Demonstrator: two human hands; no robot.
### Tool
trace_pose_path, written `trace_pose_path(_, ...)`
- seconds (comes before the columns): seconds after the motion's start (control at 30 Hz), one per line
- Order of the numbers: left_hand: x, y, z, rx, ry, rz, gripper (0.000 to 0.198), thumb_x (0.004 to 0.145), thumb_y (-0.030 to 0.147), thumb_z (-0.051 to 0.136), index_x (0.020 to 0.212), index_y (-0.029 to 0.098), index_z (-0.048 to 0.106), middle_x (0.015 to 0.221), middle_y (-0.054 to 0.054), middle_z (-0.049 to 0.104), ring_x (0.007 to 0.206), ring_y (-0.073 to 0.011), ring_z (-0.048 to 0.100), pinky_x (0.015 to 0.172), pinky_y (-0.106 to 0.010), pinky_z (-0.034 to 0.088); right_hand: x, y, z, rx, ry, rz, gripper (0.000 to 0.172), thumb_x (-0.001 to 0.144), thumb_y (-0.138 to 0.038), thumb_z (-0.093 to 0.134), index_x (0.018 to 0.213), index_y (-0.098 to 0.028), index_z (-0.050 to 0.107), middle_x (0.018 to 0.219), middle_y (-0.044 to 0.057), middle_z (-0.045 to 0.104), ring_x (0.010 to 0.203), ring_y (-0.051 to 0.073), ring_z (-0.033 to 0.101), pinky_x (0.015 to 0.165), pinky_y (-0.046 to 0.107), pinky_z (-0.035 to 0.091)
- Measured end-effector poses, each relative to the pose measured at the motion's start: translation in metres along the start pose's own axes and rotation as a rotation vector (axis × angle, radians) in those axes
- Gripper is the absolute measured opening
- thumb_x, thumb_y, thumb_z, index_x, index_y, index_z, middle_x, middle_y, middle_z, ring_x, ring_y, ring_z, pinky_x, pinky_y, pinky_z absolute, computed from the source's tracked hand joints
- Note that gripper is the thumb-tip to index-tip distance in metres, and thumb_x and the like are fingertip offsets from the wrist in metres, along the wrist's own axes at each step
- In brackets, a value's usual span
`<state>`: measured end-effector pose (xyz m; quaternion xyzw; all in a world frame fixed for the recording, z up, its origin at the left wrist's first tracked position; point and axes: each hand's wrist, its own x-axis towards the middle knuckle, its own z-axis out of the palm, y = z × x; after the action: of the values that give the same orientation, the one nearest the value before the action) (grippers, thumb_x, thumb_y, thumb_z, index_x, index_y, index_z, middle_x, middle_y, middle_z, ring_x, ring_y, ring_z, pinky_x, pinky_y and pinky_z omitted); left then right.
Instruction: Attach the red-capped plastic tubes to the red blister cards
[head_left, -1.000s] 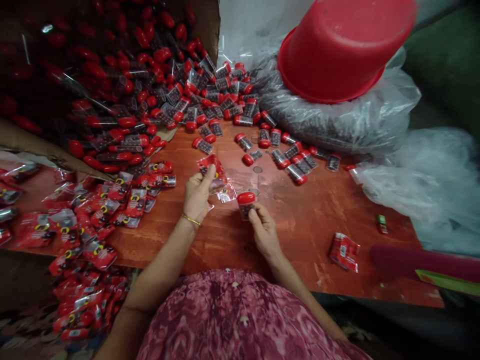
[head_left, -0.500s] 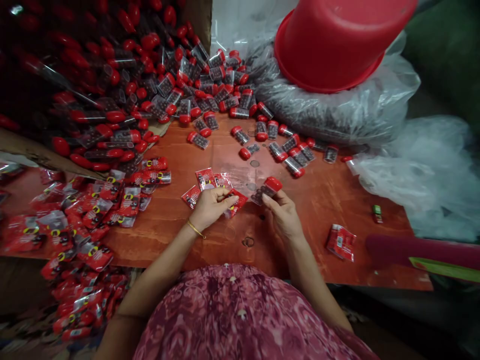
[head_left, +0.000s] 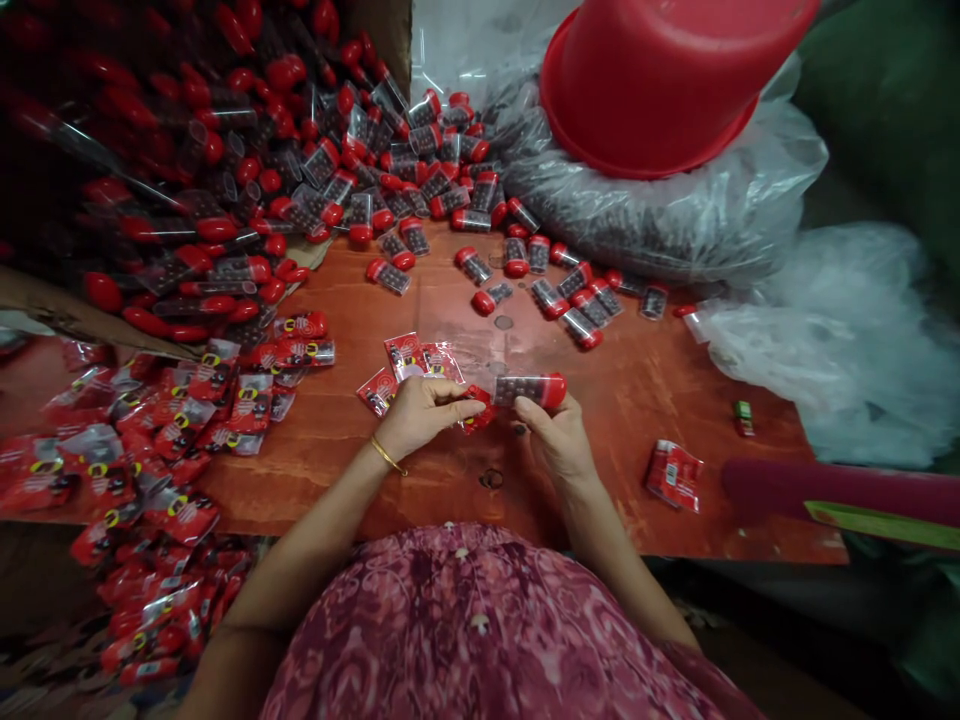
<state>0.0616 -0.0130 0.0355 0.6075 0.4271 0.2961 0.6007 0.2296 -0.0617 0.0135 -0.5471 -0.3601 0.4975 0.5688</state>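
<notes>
Between thumb and fingers, my left hand [head_left: 426, 415] pinches a small red printed packet [head_left: 478, 408] with a clear part. My right hand [head_left: 556, 432] holds a clear tube with a red cap [head_left: 529, 389], lying level, its clear end towards the packet. Whether tube and packet touch is too small to tell. Several flat red packets [head_left: 405, 355] lie on the orange-red table [head_left: 420, 490] just beyond my left hand. More red-capped tubes [head_left: 581, 328] with dark contents are scattered behind my hands.
A large heap of capped tubes [head_left: 225, 210] spills from a cardboard box at the left. Filled red packets [head_left: 180, 420] pile below it. A red bucket [head_left: 652, 90] stands on a stuffed plastic bag [head_left: 637, 225]. One red packet [head_left: 675, 475] lies at the right.
The tube in my right hand has turned from tilted to level and its clear end is nearer the packet. My left hand still pinches the packet. The whole view has shifted slightly.
</notes>
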Motion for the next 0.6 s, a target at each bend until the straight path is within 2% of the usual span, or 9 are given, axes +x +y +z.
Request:
trace_pose_path(0.07,0.001,0.000,-0.001,0.043,-0.016,0.009,0.030,0.068,0.035,0.066,0.045,0.016,0.058,0.043,0.005,0.041,0.044,-0.0074,0.034,0.044,-0.021,0.024,-0.001,0.004,0.001,-0.015,-0.002,-0.003,0.026,0.061,-0.039,0.075,0.076,-0.019,0.066,0.077,0.001,0.071,0.069,0.016,0.064,0.072,0.033,0.053)
trace_pose_path(0.13,0.003,0.000,-0.003,0.088,-0.059,0.005,0.034,0.069,0.036,0.065,0.044,0.015,0.057,0.041,0.005,0.038,0.043,-0.0071,0.032,0.043,-0.021,0.022,-0.002,0.007,0.002,-0.030,-0.002,0.009,0.024,0.061,-0.036,0.076,0.075,-0.019,0.067,0.075,0.000,0.071,0.068,0.015,0.063,0.073,0.032,0.053)
trace_pose_path(0.2,0.006,0.000,-0.003,0.105,-0.069,-0.008,0.028,0.071,0.036,0.063,0.052,0.015,0.062,0.044,0.005,0.042,0.043,-0.0076,0.034,0.043,-0.021,0.023,-0.002,0.006,0.005,-0.026,0.013,0.035,0.022,0.061,-0.034,0.076,0.073,-0.019,0.066,0.068,0.000,0.070,0.062,0.014,0.062,0.067,0.030,0.053)
trace_pose_path(0.3,0.010,-0.001,-0.002,0.053,-0.026,-0.019,0.019,0.071,0.033,0.063,0.075,0.015,0.069,0.057,0.003,0.055,0.049,-0.0092,0.042,0.047,-0.020,0.030,-0.001,0.004,0.011,0.046,0.062,0.097,0.022,0.060,-0.035,0.075,0.068,-0.018,0.063,0.060,-0.001,0.066,0.052,0.013,0.059,0.057,0.028,0.052)
trace_pose_path(0.37,0.012,-0.004,-0.001,0.033,0.016,-0.027,0.019,0.070,0.031,0.063,0.079,0.015,0.070,0.063,0.001,0.059,0.052,-0.0098,0.045,0.049,-0.021,0.032,0.001,0.002,0.011,0.063,0.120,0.127,0.024,0.060,-0.037,0.074,0.068,-0.018,0.062,0.058,-0.002,0.065,0.050,0.013,0.058,0.054,0.028,0.051)
trace_pose_path(0.47,0.012,-0.008,-0.002,0.115,0.070,-0.039,0.016,0.071,0.029,0.061,0.069,0.014,0.068,0.056,0.002,0.056,0.050,-0.0097,0.042,0.048,-0.021,0.030,0.012,0.002,0.001,-0.097,0.193,0.090,0.025,0.059,-0.035,0.074,0.073,-0.017,0.063,0.060,-0.002,0.064,0.051,0.012,0.056,0.053,0.026,0.048)
trace_pose_path(0.53,0.012,-0.009,-0.004,0.160,0.043,-0.046,0.018,0.071,0.029,0.059,0.064,0.015,0.067,0.051,0.003,0.053,0.047,-0.0093,0.040,0.046,-0.021,0.029,0.022,0.004,-0.013,-0.221,0.154,0.080,0.027,0.059,-0.038,0.073,0.073,-0.016,0.063,0.063,-0.001,0.065,0.054,0.011,0.055,0.055,0.025,0.046)
trace_pose_path(0.6,0.012,-0.008,-0.006,0.133,0.011,-0.053,0.014,0.070,0.027,0.061,0.067,0.016,0.068,0.055,0.002,0.057,0.048,-0.0095,0.044,0.048,-0.021,0.032,0.032,0.006,-0.028,-0.340,0.076,0.126,0.031,0.059,-0.043,0.070,0.068,-0.015,0.062,0.062,0.001,0.065,0.054,0.013,0.055,0.054,0.026,0.044)
